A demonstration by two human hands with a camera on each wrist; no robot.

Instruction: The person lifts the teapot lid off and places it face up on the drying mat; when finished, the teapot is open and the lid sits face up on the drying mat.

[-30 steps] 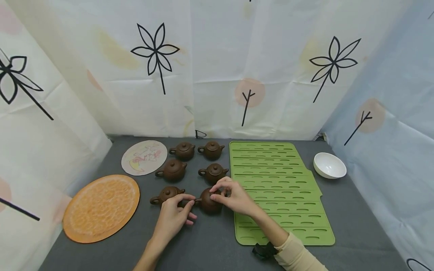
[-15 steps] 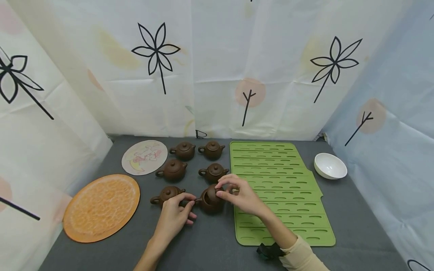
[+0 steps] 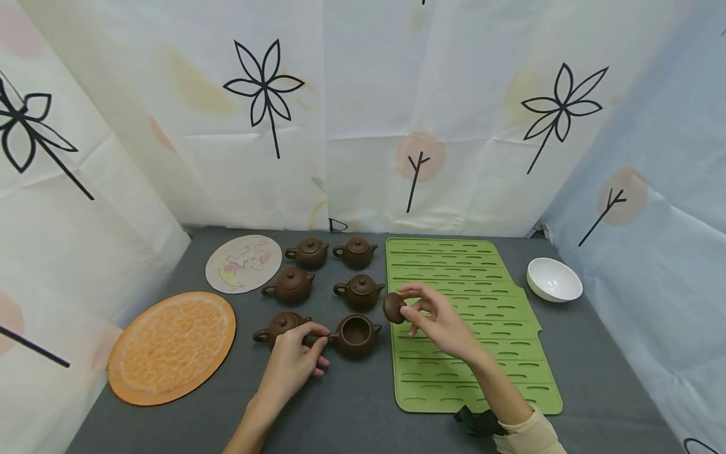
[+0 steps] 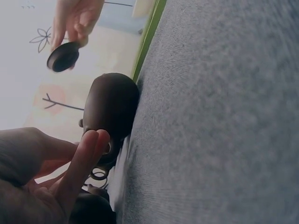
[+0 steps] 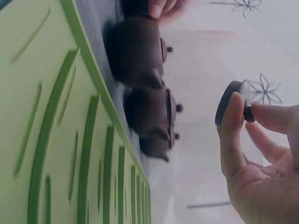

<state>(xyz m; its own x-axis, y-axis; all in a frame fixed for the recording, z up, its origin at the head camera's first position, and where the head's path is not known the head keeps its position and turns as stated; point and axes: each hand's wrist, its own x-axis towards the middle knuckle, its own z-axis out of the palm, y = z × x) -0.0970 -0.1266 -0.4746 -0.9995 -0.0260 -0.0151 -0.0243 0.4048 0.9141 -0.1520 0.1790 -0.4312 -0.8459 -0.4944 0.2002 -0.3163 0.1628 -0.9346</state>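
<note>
A brown teapot stands uncovered on the grey table, its round mouth facing up. My left hand pinches its handle between thumb and fingers; in the left wrist view, the fingers partly hide that handle. To the right, over the edge of the green mat, my right hand holds the teapot lid by its knob. The lid is tipped on its side, as the right wrist view of the lid also shows. Another lidded teapot sits just behind my left hand, which overlaps it.
Several more lidded teapots stand in two columns behind. The ribbed green mat lies on the right, with a white bowl beyond it. An orange round mat and a pale printed disc lie on the left.
The right hand has lifted the lid off the teapot and carried it right, over the green mat's edge. The left hand has stayed at the handle.
</note>
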